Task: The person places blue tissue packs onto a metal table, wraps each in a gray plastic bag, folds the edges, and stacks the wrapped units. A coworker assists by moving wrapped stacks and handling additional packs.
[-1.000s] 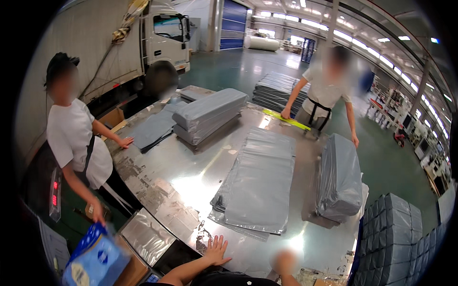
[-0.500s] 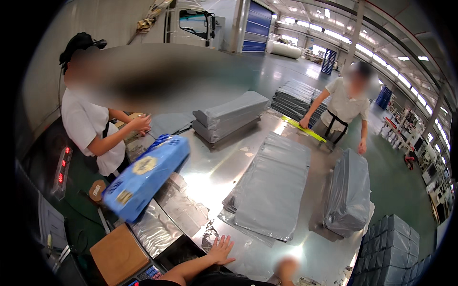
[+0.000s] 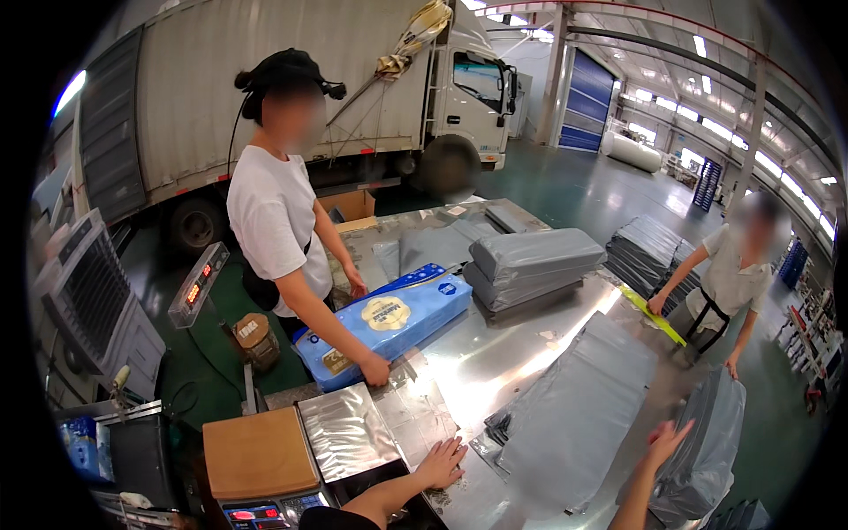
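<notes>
My left hand (image 3: 442, 464) lies flat with fingers spread on the metal table (image 3: 459, 371), by its near edge. It holds nothing. Raised at the right, my right hand (image 3: 664, 444) has fingers stretched out and is empty. Just beyond it stands a grey wrapped bundle (image 3: 707, 442); whether they touch I cannot tell. Between my hands and farther off lies a flat stack of grey plastic bags (image 3: 583, 406). A co-worker at the left rests a hand (image 3: 374, 369) against a blue plastic-wrapped pack (image 3: 397, 314) lying on the table.
Two stacked grey bundles (image 3: 534, 265) stand at the table's far side. Near left is a scale with a brown platform (image 3: 256, 455). Another co-worker at the right holds a yellow-green strip (image 3: 652, 315) and touches the right bundle. A truck (image 3: 327, 79) stands behind.
The view has swung left. The blue pack, tilted in the air before, now lies on the table under the left co-worker's hand. My right hand has risen toward the right bundle.
</notes>
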Demonstrator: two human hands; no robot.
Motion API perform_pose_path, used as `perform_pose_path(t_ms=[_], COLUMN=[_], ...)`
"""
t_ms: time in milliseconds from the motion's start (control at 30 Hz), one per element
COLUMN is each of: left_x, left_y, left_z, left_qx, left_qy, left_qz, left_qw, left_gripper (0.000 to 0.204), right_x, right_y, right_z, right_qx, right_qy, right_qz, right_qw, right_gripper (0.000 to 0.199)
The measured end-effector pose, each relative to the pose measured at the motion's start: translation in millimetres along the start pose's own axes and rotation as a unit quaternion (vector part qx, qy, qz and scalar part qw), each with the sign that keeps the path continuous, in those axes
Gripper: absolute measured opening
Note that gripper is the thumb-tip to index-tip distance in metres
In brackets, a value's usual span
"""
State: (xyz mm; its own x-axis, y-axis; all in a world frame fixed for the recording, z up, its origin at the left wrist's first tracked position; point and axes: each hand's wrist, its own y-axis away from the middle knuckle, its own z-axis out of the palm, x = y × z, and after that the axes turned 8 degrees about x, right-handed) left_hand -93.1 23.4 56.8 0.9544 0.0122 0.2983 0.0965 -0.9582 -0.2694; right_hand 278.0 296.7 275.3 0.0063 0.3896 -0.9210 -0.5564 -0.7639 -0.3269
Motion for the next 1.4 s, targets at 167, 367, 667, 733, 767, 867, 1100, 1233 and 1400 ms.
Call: perform_pose_path(t_ms=[167,367,667,733,767,867,1100,1233,1400], left_x=[-19,-23,-27,-26,-27,-26,-26,-26,-26], left_y=[-2,-6,-13,-15,-16,-20,-24,-23,-25], left_z=[7,-8,-1,-1,-3,-4,-1,1,-3], left_qx=[0.007,0.028,-0.031,-0.035,-0.034,-0.056,-0.038,-0.044,-0.04], left_qy=[-0.012,0.01,-0.005,-0.005,-0.006,-0.009,-0.008,-0.012,-0.012], left_qz=[-0.022,-0.042,-0.056,-0.056,-0.056,-0.057,-0.052,-0.054,-0.052], left_qw=[1.0,0.999,0.998,0.998,0.998,0.997,0.998,0.997,0.998], left_gripper=[0.062,0.059,0.06,0.06,0.06,0.06,0.06,0.061,0.061], right_x=[-40,59,114,118,119,115,107,101,98], right_y=[-15,129,211,211,212,209,203,205,209], right_z=[30,-104,-169,-170,-172,-166,-157,-154,-157], right_qx=[-0.065,-0.069,-0.163,-0.161,-0.162,-0.152,-0.134,-0.129,-0.134], right_qy=[0.258,0.595,0.745,0.752,0.754,0.761,0.765,0.77,0.763], right_qz=[-0.319,-0.376,-0.209,-0.237,-0.251,-0.3,-0.336,-0.314,-0.271], right_qw=[0.91,0.707,0.612,0.594,0.585,0.555,0.533,0.541,0.571], right_gripper=[0.046,0.049,0.043,0.042,0.042,0.041,0.04,0.04,0.042])
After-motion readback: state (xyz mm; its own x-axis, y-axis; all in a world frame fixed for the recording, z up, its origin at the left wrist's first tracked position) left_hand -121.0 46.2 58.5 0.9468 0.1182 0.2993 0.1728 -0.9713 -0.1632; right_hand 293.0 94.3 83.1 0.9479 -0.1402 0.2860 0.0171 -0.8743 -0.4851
